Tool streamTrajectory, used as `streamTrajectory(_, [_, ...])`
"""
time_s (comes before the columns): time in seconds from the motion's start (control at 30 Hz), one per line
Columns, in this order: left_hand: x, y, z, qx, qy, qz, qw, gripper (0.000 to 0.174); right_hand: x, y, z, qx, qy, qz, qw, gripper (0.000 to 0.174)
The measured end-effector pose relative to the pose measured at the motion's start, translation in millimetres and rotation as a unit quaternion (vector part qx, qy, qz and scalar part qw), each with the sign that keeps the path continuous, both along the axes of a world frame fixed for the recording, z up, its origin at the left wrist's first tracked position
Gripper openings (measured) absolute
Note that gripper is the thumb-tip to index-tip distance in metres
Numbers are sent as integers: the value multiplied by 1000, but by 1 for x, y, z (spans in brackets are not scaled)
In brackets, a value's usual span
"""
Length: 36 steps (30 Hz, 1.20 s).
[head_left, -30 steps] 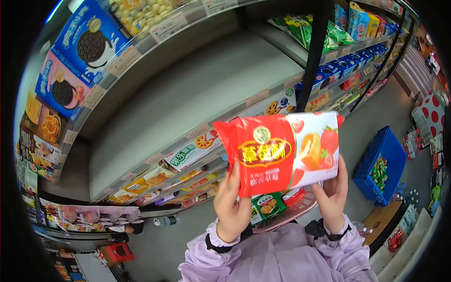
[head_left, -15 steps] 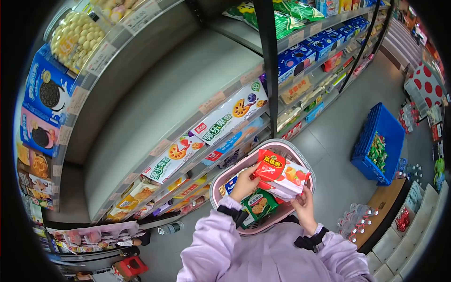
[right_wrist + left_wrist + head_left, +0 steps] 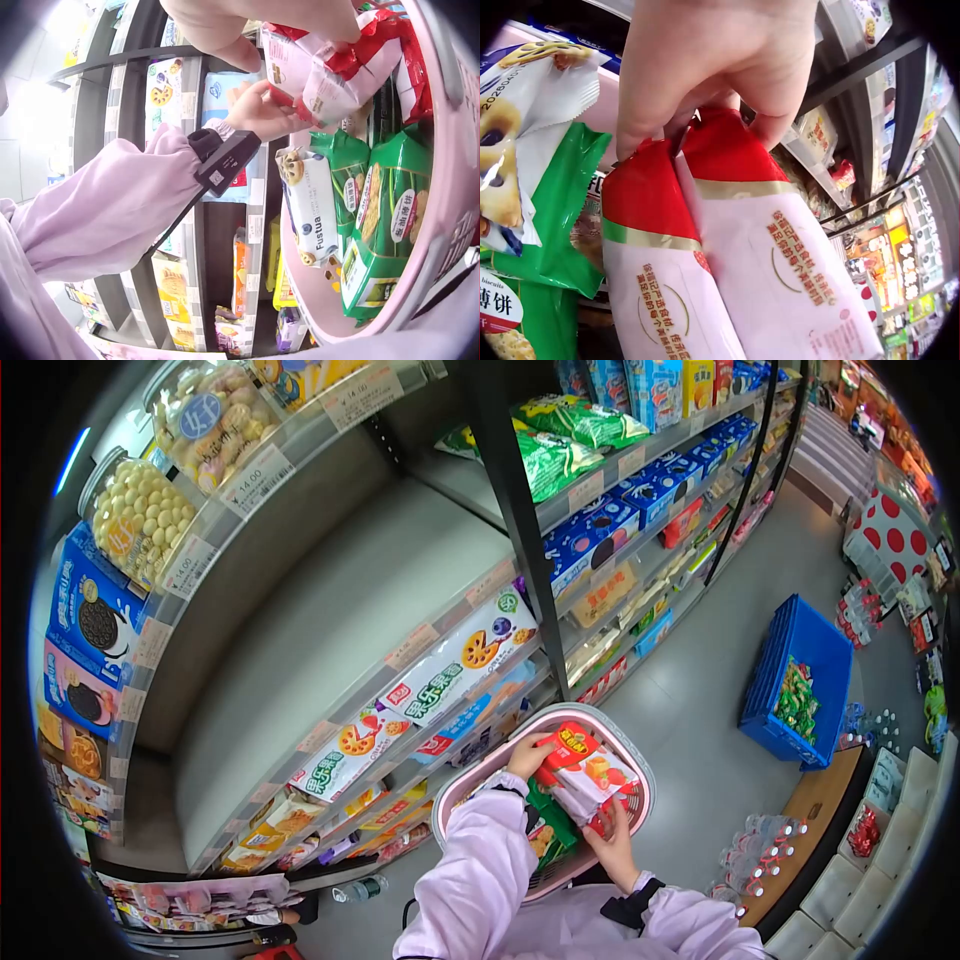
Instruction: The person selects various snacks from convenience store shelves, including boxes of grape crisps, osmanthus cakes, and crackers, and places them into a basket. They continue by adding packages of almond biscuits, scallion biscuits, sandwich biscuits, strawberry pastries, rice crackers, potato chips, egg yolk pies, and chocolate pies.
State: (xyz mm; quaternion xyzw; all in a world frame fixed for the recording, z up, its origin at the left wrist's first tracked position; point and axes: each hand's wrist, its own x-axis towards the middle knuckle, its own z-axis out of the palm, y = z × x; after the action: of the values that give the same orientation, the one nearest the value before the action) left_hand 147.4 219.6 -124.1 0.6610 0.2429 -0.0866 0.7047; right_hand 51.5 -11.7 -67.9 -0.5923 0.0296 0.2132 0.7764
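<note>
Both hands hold a red-and-white snack package [image 3: 590,770] over the pink basket [image 3: 645,745]. My left hand [image 3: 530,756] grips its red end; in the left wrist view that hand [image 3: 720,67] pinches the ends of two such packs [image 3: 757,247] lying side by side. My right hand [image 3: 613,847] holds the opposite end, and in the right wrist view its fingers [image 3: 277,22] curl over the packs [image 3: 330,79]. Inside the basket, green biscuit packs [image 3: 386,217] and a white Fustua pack [image 3: 309,206] lie beneath and beside the held packs.
Snack shelves [image 3: 420,645] run along the left, with a black upright post [image 3: 515,510]. A blue crate [image 3: 800,680] stands on the floor at right, near bottled drinks [image 3: 765,850] beside a wooden-topped ledge [image 3: 820,810].
The red-and-white package went from in front of the body down to the basket, both hands moving with it. The head view has shifted, bringing the basket fully into sight.
</note>
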Motion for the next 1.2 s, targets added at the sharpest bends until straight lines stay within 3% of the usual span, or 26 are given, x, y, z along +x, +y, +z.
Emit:
streamTrajectory(0.07, [0,3,2,27,5,-2,1000,38,4,-4,-2,-8,10,29,1000,80])
streamTrajectory(0.17, [0,3,9,185,-28,-7,982,45,9,-15,-2,-8,51,74,996,80])
streamTrajectory(0.2, [-1,3,13,172,-29,-3,985,54,13,-20,-1,-15,64,90,994,80])
streamTrajectory(0.3, [-11,-1,37,301,-50,-21,952,57,31,-33,14,-65,53,173,981,79])
streamTrajectory(0.33, [-19,-4,53,277,-18,-23,960,58,34,-39,12,-68,47,194,977,78])
streamTrajectory(0.43, [-53,-10,77,273,-126,-24,953,48,50,-53,20,-134,20,265,955,68])
streamTrajectory(0.47, [-73,-17,89,360,-149,-2,921,43,55,-59,11,-154,-7,289,945,65])
streamTrajectory(0.5, [-92,-20,105,368,-139,-18,919,41,59,-64,4,-172,-35,313,933,62])
streamTrajectory(0.53, [-112,-24,118,269,-66,-19,961,40,62,-68,0,-190,-66,325,924,54])
streamTrajectory(0.57, [-132,-28,129,225,-51,-33,972,41,68,-72,2,-215,-100,360,902,48])
streamTrajectory(0.6, [-154,-25,101,187,-58,-55,979,41,72,-75,6,-236,-103,374,891,47])
streamTrajectory(0.63, [-166,-32,148,182,0,-85,980,41,75,-75,13,-277,-130,397,865,47])
streamTrajectory(0.7, [-193,-42,170,168,-26,-114,979,41,75,-67,39,-314,-212,412,829,50])
streamTrajectory(0.73, [-207,-43,150,158,-38,-125,979,48,75,-62,42,-330,-246,432,802,50])
streamTrajectory(0.77, [-216,-43,165,170,-10,-159,972,48,70,-54,57,-335,-238,451,792,49])
streamTrajectory(0.83, [-240,-51,154,235,-54,-133,961,49,60,-39,85,-324,-194,504,776,50])
streamTrajectory(0.97, [-254,-56,181,232,-24,-146,961,50,27,-19,125,-282,-357,530,715,50])
streamTrajectory(1.13, [-279,-58,196,255,-124,-147,948,48,-15,-9,150,-225,-284,579,730,47])
streamTrajectory(1.17, [-284,-57,194,255,-126,-154,946,47,-22,-7,151,-186,-354,598,695,44])
streamTrajectory(1.2, [-296,-57,165,264,-153,-145,941,46,-32,-9,147,-167,-363,588,704,44])
